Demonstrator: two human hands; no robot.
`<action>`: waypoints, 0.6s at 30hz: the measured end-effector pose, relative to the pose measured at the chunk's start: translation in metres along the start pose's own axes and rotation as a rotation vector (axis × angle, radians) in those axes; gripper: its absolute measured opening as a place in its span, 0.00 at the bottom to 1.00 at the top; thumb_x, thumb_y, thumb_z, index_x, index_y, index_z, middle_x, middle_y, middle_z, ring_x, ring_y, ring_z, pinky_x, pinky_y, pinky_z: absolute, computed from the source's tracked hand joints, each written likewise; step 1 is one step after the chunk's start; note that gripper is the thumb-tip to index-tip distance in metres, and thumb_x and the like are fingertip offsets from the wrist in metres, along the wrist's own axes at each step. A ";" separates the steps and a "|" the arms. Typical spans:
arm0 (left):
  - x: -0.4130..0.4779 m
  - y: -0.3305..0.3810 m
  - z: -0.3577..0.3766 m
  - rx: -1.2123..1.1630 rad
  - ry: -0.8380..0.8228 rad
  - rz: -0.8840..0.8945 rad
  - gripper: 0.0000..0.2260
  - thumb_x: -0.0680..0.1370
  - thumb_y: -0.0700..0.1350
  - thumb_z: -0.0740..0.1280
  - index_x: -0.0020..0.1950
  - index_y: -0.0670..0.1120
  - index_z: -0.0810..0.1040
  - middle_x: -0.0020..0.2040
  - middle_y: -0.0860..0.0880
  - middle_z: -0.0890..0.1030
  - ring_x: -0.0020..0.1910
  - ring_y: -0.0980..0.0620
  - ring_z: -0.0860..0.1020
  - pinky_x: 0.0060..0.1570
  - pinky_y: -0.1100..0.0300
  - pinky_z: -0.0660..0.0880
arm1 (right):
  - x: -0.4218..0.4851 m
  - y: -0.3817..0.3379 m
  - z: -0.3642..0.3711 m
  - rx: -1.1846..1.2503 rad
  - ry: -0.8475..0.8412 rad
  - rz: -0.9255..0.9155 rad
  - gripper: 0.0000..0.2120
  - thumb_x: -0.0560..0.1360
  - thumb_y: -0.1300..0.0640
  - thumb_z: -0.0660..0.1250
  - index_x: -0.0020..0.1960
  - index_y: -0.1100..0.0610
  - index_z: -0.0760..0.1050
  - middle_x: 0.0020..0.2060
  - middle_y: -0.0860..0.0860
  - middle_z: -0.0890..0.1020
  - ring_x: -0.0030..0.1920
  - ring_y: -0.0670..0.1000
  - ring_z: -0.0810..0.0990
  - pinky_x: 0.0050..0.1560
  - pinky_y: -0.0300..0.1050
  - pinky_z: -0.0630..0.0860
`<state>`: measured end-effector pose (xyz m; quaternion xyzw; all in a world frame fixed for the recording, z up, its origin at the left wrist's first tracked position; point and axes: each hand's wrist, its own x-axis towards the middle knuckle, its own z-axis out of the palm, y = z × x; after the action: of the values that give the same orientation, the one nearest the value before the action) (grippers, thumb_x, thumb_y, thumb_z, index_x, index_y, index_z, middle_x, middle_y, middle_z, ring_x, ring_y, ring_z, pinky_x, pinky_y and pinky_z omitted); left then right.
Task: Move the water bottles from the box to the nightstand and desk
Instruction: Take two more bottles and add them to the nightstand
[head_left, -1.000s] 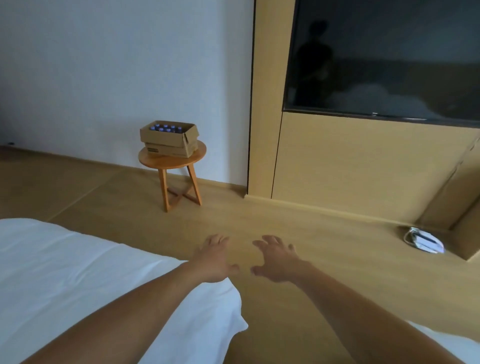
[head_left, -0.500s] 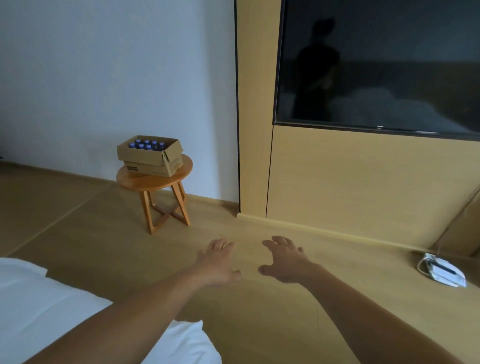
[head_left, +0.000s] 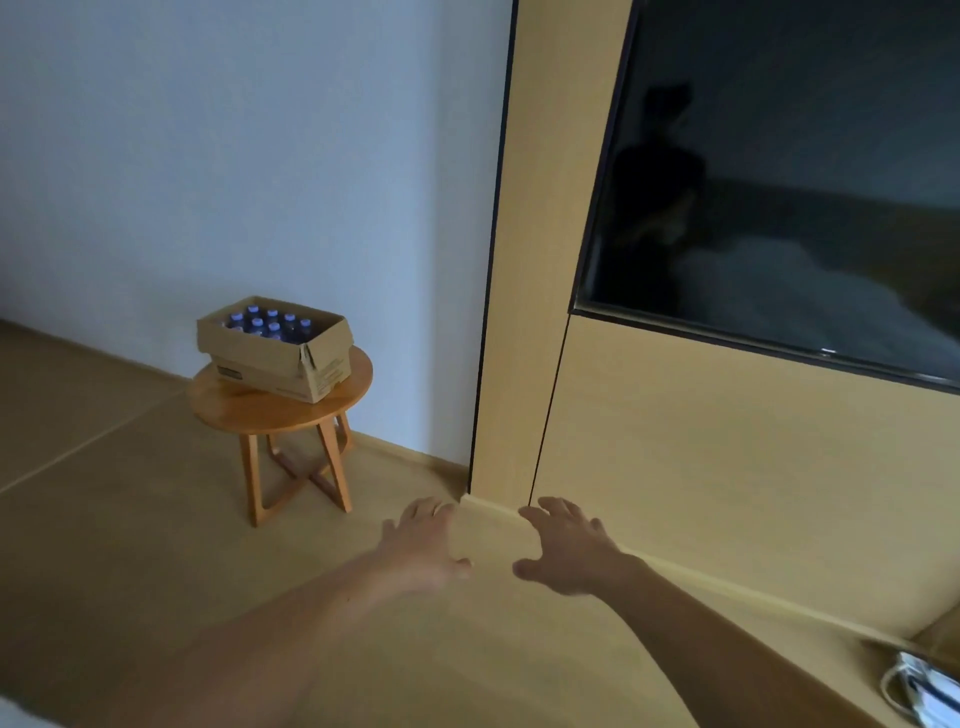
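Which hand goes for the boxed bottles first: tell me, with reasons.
Left, narrowly. The cardboard box sits on the wooden stool, ahead and to the left; the left hand is nearer that side than the right hand. Both are open and empty.

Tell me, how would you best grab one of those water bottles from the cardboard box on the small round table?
Take a water bottle by its capped top, I'd say, coming straight down from above. The bottles stand upright, packed close in the open-topped box, so only their blue caps show; the cardboard walls and neighbours block their sides.
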<state>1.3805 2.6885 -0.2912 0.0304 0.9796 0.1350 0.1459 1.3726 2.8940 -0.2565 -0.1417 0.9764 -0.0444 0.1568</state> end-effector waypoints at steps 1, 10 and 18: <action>0.015 -0.005 -0.009 0.010 0.009 0.002 0.38 0.77 0.58 0.66 0.81 0.47 0.53 0.82 0.48 0.51 0.81 0.47 0.48 0.77 0.42 0.56 | 0.017 -0.002 -0.008 0.001 0.011 -0.014 0.37 0.76 0.39 0.64 0.79 0.48 0.53 0.79 0.51 0.53 0.78 0.54 0.51 0.74 0.59 0.57; 0.133 -0.061 -0.053 -0.001 0.017 -0.088 0.37 0.78 0.58 0.66 0.81 0.47 0.54 0.82 0.45 0.53 0.81 0.45 0.50 0.76 0.41 0.58 | 0.172 -0.012 -0.043 0.012 -0.047 -0.116 0.37 0.76 0.40 0.64 0.79 0.48 0.54 0.79 0.51 0.54 0.78 0.54 0.52 0.74 0.59 0.57; 0.247 -0.104 -0.111 -0.039 0.071 -0.285 0.37 0.77 0.58 0.66 0.81 0.48 0.54 0.82 0.47 0.54 0.81 0.45 0.50 0.76 0.39 0.57 | 0.339 -0.025 -0.093 -0.004 -0.051 -0.279 0.37 0.76 0.40 0.65 0.79 0.49 0.54 0.79 0.52 0.52 0.79 0.55 0.50 0.74 0.59 0.56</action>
<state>1.1092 2.5845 -0.2857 -0.1165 0.9757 0.1327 0.1296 1.0405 2.7752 -0.2651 -0.2776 0.9429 -0.0604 0.1738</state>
